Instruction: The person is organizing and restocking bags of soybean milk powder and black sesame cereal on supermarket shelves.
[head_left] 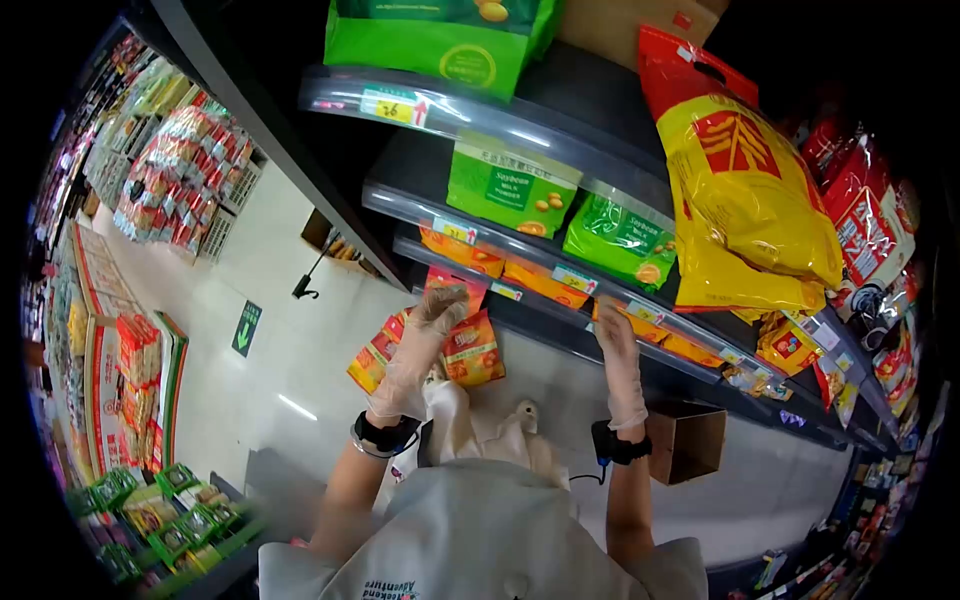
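"Soybean Milk Powder" on a green bag (pixel 505 200); "Weekend Adventure" (upside down here) on the shirt (pixel 480 530).

Both forearms (pixel 345 500) extended beyond the grey shirt (pixel 480 530); gloved left hand (pixel 425 335), fingers bent; gloved right hand (pixel 619 360), fingers loosely extended.

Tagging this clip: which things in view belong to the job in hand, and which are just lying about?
Likely in the job:
left hand, at the red pouches, hold unclear
right hand, by the shelf edge
orange packs on the lower shelf

Likely just about:
green packs
yellow bag
box on the floor
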